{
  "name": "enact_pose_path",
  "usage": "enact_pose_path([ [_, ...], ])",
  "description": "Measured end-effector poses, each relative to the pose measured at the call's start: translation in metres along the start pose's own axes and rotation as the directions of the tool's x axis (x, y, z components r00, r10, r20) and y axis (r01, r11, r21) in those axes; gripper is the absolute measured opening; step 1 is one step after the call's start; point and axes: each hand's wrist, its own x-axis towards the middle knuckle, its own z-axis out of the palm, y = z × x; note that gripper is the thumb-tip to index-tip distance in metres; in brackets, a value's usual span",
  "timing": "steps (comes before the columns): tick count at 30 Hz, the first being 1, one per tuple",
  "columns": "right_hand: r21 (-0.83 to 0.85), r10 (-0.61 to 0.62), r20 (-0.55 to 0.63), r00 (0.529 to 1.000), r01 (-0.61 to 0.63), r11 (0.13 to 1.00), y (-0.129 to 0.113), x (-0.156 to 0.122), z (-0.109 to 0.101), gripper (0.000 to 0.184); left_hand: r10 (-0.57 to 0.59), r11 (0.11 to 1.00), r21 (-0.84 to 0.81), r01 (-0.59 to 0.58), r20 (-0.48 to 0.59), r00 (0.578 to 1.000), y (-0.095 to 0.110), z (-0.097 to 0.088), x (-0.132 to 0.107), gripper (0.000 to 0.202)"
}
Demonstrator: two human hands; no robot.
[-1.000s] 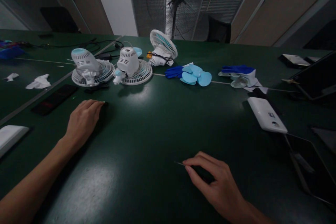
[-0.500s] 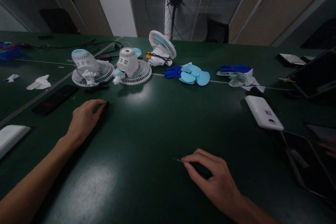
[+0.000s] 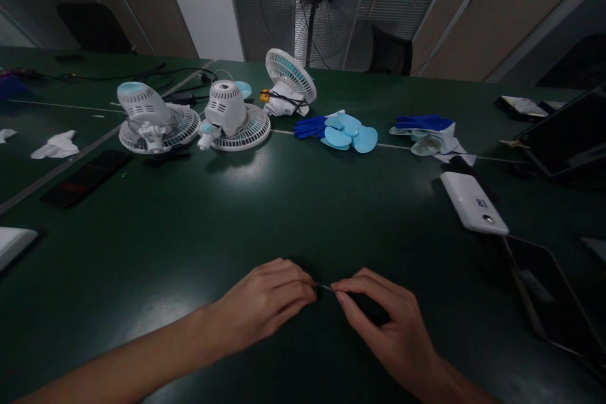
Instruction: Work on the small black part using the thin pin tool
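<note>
My right hand (image 3: 386,322) rests on the green table (image 3: 199,221) near the front edge, fingers curled round a dark tool whose thin metal tip (image 3: 324,287) sticks out to the left. My left hand (image 3: 265,303) lies right beside it, fingers closed, its fingertips meeting that tip. What the left fingers enclose, if anything, is hidden. Both hands touch the tabletop.
Three small white desk fans (image 3: 154,120) (image 3: 234,117) (image 3: 288,82) lie at the back left, with loose light-blue fan blades (image 3: 350,132) and blue gloves (image 3: 421,121) to their right. A white device (image 3: 473,202) and a dark tablet (image 3: 553,297) lie at the right, a black slab (image 3: 85,177) at the left.
My left hand left its place at the left, where it covered a small dark thing no longer seen there, and came to the middle beside my right hand. The right hand barely moved.
</note>
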Motion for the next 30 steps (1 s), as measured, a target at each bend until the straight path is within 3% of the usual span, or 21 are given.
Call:
enact_pose_path([
  [7, -0.015, 0.028, 0.038, 0.999, -0.027, 1.0, 0.0, 0.0011, 0.0002, 0.014, -0.088, 0.993, -0.076, 0.091, 0.033, 0.996, -0.0042, -0.0045, -0.0038, 0.013],
  [13, -0.044, 0.017, 0.053, 0.998, -0.014, 0.999, 0.0012, 0.0004, 0.0018, 0.016, -0.24, 0.962, -0.124, 0.244, 0.051, 0.97, -0.0039, -0.0054, -0.0036, 0.028],
  [20, -0.054, 0.012, 0.086, 0.996, -0.007, 0.999, 0.0045, -0.0032, 0.0041, 0.018, -0.241, 0.969, -0.044, 0.243, 0.037, 0.97, -0.0084, -0.0041, -0.0044, 0.016],
  [30, -0.112, -0.028, 0.087, 0.996, 0.038, 0.993, 0.0056, -0.0044, 0.0057, 0.019, -0.274, 0.961, -0.036, 0.275, 0.028, 0.961, -0.0065, -0.0071, -0.0044, 0.017],
])
